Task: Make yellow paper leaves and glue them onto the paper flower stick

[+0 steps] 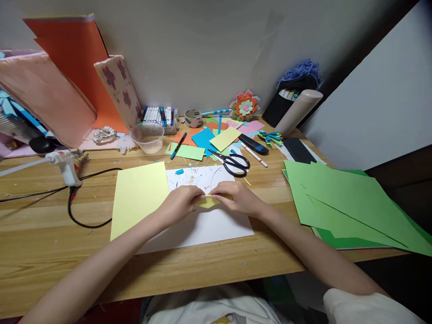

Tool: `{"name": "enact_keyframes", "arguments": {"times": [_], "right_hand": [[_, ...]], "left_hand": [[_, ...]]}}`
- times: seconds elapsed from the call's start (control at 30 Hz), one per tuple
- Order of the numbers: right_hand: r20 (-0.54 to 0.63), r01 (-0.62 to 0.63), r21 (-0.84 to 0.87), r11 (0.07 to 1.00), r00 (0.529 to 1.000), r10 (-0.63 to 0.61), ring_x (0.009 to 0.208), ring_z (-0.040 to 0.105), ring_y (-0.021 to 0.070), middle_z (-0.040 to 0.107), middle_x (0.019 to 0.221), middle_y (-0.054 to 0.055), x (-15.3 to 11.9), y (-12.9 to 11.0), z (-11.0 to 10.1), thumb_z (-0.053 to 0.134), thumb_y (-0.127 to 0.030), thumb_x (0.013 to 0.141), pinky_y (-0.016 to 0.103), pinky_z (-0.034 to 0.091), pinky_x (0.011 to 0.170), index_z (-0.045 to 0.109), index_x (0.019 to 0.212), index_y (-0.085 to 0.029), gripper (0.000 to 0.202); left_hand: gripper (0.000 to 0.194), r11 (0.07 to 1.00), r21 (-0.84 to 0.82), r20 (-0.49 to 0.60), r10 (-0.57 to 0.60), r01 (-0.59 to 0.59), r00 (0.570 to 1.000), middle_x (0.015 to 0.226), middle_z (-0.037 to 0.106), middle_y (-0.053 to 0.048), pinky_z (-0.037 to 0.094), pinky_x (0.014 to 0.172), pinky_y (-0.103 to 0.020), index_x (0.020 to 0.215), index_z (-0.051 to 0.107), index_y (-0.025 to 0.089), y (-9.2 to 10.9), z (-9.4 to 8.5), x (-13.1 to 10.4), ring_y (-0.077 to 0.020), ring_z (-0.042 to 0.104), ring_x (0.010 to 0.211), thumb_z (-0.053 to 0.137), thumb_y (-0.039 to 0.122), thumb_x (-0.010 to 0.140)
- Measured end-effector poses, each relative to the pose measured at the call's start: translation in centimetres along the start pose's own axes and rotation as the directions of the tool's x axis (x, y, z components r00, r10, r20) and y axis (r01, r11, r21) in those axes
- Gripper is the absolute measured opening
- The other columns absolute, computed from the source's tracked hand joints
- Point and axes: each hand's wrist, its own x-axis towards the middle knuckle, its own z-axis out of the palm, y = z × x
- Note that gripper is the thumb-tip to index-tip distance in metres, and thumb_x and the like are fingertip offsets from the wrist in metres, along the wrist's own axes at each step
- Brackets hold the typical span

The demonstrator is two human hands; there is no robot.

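Note:
Between my two hands is a small piece of yellow paper [208,202], held above a white sheet [216,227]. My left hand [180,202] pinches its left end, and my right hand [238,196] pinches the right end. The fingers hide much of the piece, so its full shape cannot be made out. A large yellow sheet [140,193] lies left of my left hand, by the white sheet. Just beyond my right hand rest black-handled scissors [234,163]. Paint-like specks and a bit of blue paper [179,172] show on the white sheet's far part.
A white glue gun [67,166] with its black cord stands at the left. Green sheets [347,198] overhang the right edge. Further back are coloured paper scraps [202,140], a clear plastic bowl [147,138], markers [158,116], a layered paper flower [245,105] and a phone [299,150].

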Motion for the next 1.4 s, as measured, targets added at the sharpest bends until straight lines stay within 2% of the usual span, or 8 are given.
{"name": "enact_keyframes", "arguments": {"times": [0.1,0.2,0.47,0.7,0.87,1.0,1.23,1.4], "right_hand": [[0.0,-0.074,0.078,0.994,0.997,0.074,0.076,0.06,0.0136,0.067,0.083,0.003,0.1,0.6,0.6,0.052,-0.015,0.082,0.026,0.045,0.069,0.065,0.086,-0.018,0.014],[-0.013,-0.11,0.1,0.989,0.994,0.112,0.076,0.058,0.0137,0.065,0.082,0.004,0.2,1.1,1.2,0.054,-0.014,0.081,0.026,0.045,0.069,0.065,0.083,-0.017,0.012],[-0.084,-0.046,-0.005,0.999,0.995,0.045,0.078,0.055,0.0169,0.061,0.079,0.006,0.1,1.7,2.2,0.055,-0.019,0.082,0.03,0.044,0.07,0.065,0.082,-0.018,0.011],[-0.086,0.033,0.028,0.999,0.996,-0.03,0.083,0.055,0.016,0.06,0.086,0.007,-0.6,2.1,2.4,0.049,-0.014,0.084,0.03,0.046,0.072,0.064,0.096,-0.018,0.019],[-0.064,0.111,-0.096,0.989,0.991,-0.117,0.08,0.052,0.0163,0.06,0.084,0.007,-0.9,2.2,2.5,0.047,-0.015,0.085,0.03,0.045,0.069,0.062,0.097,-0.017,0.019],[0.001,0.222,-0.312,0.924,0.972,-0.234,0.077,0.05,0.0167,0.06,0.082,0.008,-1.1,2.1,2.5,0.044,-0.014,0.087,0.03,0.043,0.066,0.06,0.098,-0.015,0.019],[0.247,0.454,-0.581,0.676,0.889,-0.386,0.065,0.045,0.0163,0.057,0.071,0.007,-0.5,1.5,1.8,0.036,-0.008,0.089,0.03,0.036,0.057,0.058,0.095,-0.009,0.023],[0.276,0.447,-0.588,0.674,0.894,-0.352,0.068,0.047,0.0169,0.059,0.078,0.009,-1.1,1.1,1.5,0.035,-0.008,0.09,0.031,0.037,0.058,0.056,0.103,-0.007,0.025]], "left_hand": [[0.024,0.997,-0.078,0.03,-0.008,0.01,1.0,0.079,0.066,-0.003,0.037,0.059,-0.022,0.085,0.064,0.018,-0.6,0.1,0.3,-0.0142,0.056,0.069,0.04,0.02,0.083],[0.02,0.995,-0.093,-0.013,-0.045,0.044,0.999,0.079,0.067,-0.004,0.038,0.06,-0.023,0.081,0.065,0.017,-1.4,0.5,0.6,-0.0148,0.057,0.069,0.045,0.02,0.081],[0.015,0.998,0.068,-0.15,0.015,-0.004,0.989,0.079,0.064,-0.004,0.038,0.059,-0.022,0.075,0.069,0.019,-2.2,0.7,0.7,-0.0145,0.056,0.072,0.054,0.022,0.078],[0.023,0.987,0.094,-0.071,0.134,-0.128,0.988,0.082,0.064,-0.004,0.041,0.064,-0.023,0.086,0.067,0.017,-3.1,0.2,0.5,-0.0135,0.057,0.073,0.046,0.011,0.08],[0.024,0.96,0.166,0.007,0.227,-0.225,0.974,0.085,0.061,-0.006,0.042,0.065,-0.022,0.09,0.065,0.016,-3.3,-0.2,0.2,-0.0131,0.056,0.074,0.043,0.009,0.081],[0.024,0.887,0.332,0.066,0.316,-0.32,0.946,0.083,0.057,-0.006,0.04,0.06,-0.022,0.089,0.062,0.015,-3.2,-0.4,-0.1,-0.013,0.052,0.071,0.039,0.011,0.084],[0.022,0.638,0.655,0.186,0.384,-0.406,0.904,0.081,0.052,-0.008,0.039,0.056,-0.026,0.092,0.056,0.012,-3.1,0.9,-1.2,-0.0164,0.048,0.072,0.035,0.008,0.085],[0.032,0.541,0.768,0.126,0.399,-0.344,0.908,0.083,0.055,-0.009,0.042,0.056,-0.028,0.111,0.047,0.008,-2.7,2.4,-3.0,-0.0176,0.051,0.074,0.028,0.004,0.086]]}}
